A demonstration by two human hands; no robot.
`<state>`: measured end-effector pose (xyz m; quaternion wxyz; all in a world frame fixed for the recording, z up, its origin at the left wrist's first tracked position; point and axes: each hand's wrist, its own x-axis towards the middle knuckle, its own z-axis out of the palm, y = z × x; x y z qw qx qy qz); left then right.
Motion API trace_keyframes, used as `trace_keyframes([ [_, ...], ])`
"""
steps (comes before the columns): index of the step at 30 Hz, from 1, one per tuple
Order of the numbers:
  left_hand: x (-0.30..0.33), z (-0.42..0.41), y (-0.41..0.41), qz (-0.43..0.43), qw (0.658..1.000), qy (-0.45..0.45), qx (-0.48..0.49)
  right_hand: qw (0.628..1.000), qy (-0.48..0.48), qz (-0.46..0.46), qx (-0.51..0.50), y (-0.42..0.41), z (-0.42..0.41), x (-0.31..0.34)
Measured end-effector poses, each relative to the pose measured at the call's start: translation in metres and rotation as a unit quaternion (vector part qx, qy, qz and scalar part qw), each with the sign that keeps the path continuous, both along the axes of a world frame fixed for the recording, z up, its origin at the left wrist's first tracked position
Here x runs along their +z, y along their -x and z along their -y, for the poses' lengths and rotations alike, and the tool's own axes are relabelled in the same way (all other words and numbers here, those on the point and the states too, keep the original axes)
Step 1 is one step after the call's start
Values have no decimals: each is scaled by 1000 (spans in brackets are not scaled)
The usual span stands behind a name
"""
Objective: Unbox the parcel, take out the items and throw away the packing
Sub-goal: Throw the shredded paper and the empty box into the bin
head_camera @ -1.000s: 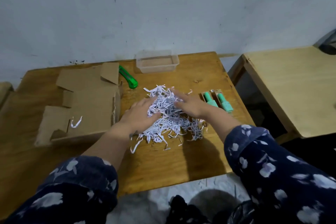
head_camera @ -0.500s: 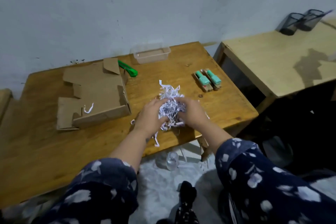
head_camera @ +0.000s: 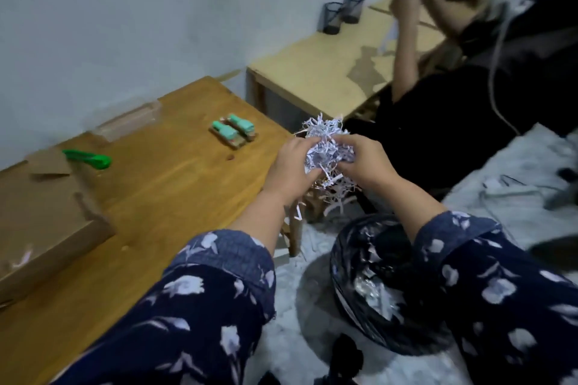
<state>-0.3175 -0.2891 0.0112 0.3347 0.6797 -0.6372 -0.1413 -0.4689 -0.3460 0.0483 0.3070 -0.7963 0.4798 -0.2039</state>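
Paper shreds [head_camera: 325, 147] are bunched between my two hands, off the right edge of the wooden table [head_camera: 175, 184] and above the floor. My left hand [head_camera: 289, 169] has its fingers curled around the left side of the bundle, and my right hand [head_camera: 364, 162] is clenched on the right side, so both are grasping the same wad. Some strips hang loose below the hands, toward 6 o'clock.

The bin with the black bag [head_camera: 369, 278] stands on the floor at 5 o'clock from the bundle, partly hidden by my right sleeve. I judge that the bundle is not yet over the opening; it seems to be a little beyond the far rim, though from this angle I cannot tell exactly.

What can go wrong: if I let go here, part of the shreds may fall past the rim onto the floor, where white scraps already lie. The hanging strips are the weak point, because nothing is pinching them and they can drop during the carry. A squeeze that is too soft would also let the middle of the wad slip out.

The two green items [head_camera: 233, 133] lie on the table at 10 o'clock from my hands, well apart, with the cardboard box [head_camera: 47, 228] and the green cutter [head_camera: 89, 159] farther to 9 o'clock.
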Motion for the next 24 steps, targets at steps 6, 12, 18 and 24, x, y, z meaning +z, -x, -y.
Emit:
trace_keyframes([
  [6,-56,46,119,-34,990,-83,-108,991,-66,-42,-104,125,16,-55],
  [12,-153,65,203,-64,966,-193,-158,971,-157,-69,-167,211,20,-155],
  [18,-274,77,244,-57,938,-290,-179,950,-241,-88,-180,257,24,-278],
  [24,-388,67,257,-17,886,-407,-222,928,-317,-104,-169,279,8,-386],
])
